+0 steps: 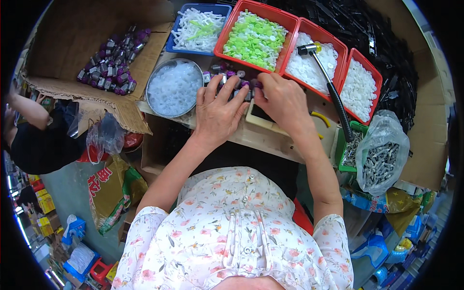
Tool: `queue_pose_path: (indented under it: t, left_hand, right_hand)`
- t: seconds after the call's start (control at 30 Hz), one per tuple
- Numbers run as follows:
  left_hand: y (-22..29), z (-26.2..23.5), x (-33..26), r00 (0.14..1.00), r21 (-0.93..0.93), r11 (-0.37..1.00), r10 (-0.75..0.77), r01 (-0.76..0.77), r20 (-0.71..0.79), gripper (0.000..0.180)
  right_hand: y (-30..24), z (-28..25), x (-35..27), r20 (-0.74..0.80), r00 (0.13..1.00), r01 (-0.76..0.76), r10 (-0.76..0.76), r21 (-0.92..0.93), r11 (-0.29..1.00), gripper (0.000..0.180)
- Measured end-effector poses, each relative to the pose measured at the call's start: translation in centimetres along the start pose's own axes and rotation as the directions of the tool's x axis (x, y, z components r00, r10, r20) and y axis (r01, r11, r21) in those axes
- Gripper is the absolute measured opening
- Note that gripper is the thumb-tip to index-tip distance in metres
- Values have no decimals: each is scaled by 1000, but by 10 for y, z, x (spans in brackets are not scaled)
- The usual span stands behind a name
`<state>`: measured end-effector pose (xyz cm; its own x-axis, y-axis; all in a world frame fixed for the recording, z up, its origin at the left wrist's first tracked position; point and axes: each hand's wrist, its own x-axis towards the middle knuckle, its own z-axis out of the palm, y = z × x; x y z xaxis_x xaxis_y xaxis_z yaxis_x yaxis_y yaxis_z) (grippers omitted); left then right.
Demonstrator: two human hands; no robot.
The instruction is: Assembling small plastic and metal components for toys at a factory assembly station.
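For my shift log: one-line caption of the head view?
Both hands, left hand and right hand, handle small purple parts before trays of plastic pieces.

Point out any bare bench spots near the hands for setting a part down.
Little is bare: a wood strip along the near edge below the left hand and right hand, and a patch between the right wrist and the hammer. Trays and the round tin crowd the rest.
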<state>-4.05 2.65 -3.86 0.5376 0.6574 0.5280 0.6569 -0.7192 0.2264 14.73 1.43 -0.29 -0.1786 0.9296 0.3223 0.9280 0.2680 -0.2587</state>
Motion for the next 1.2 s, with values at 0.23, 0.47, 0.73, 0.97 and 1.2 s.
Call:
queue_pose_path:
  t: [0.23,0.47,0.73,0.97,1.2]
  left_hand:
    - [6,-24,13,981,-420,893,-194,164,-28,32]
    - [9,-21,17,780,-765,-374,-150,524,608,34]
    - [13,-14,14,731,-428,-728,146,535,666,38]
    - [31,-21,19,711,-446,-670,176,593,681,45]
    - [16,-27,13,726,-750,-151,-188,644,661,43]
  right_hand:
    - [-13,-39,-23,-269,948,197,-168,86,976,30]
    - [-17,-39,-37,-352,915,270,-195,177,947,35]
    - [-8,-56,-49,-187,974,208,-125,541,815,42]
    - [-6,-58,-48,-186,975,204,-124,510,835,31]
    - [-8,-55,-54,-71,997,40,-8,456,889,28]
